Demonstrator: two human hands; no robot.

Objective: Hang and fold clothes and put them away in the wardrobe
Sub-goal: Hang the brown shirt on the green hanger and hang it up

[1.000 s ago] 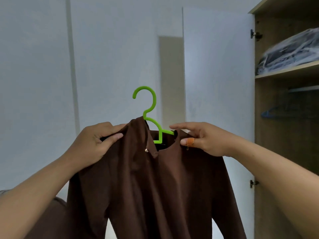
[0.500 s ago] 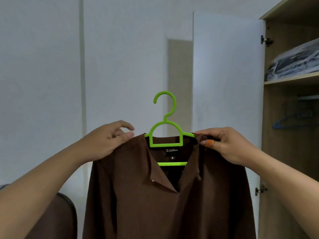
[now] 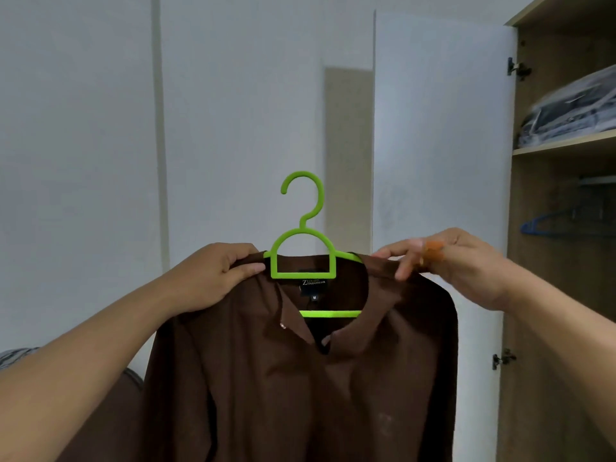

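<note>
Gripping the shirt [image 3: 300, 378] shoulders on its hanger [image 3: 301, 258] with both hands [image 3: 213, 278] [image 3: 463, 265], I've yet to reach the wardrobe [image 3: 563, 295] rail.

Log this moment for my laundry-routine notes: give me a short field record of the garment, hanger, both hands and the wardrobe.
garment: brown shirt, draped on the hanger, collar open
hanger: green hanger, hook free, upright
left hand: left hand grips the shirt's shoulder
right hand: right hand pinches the other shoulder
wardrobe: wardrobe at right, door open
rail: blue hanger already hanging inside
shelf: wrapped bundle above the rail
</note>
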